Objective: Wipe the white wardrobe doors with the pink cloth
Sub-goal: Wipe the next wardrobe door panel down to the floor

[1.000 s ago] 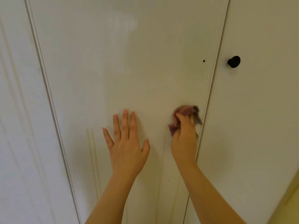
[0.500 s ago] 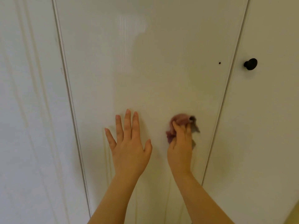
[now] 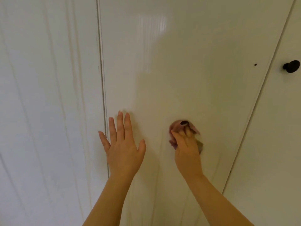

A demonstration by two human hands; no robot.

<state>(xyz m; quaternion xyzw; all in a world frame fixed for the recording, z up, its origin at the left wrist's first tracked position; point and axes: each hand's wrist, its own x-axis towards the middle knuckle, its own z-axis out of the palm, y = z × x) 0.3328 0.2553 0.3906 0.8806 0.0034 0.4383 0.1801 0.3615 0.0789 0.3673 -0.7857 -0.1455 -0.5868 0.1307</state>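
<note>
Low in the centre of the frame, the right hand (image 3: 187, 150) bunches a small crumpled pink cloth (image 3: 176, 126) against the glossy white middle wardrobe door (image 3: 187, 70), its fingers curled round the fabric and pressing it to the panel. Left of it, the left hand (image 3: 123, 147) lies flat on the same door beside its left seam, fingers straight and spread, holding nothing. At the right edge of the frame a round black knob (image 3: 291, 66) sits on the neighbouring white door (image 3: 276, 128), and a small dark hole (image 3: 255, 64) marks the middle door near its right seam. Wiping looks to be under way on the middle door's lower part. No line shows between cleaned and uncleaned surface, so how much is finished cannot be told. Faint vertical streaks run below the hands, and the grooved white panel (image 3: 48, 95) at the left and the knobbed door probably await the cloth.
</note>
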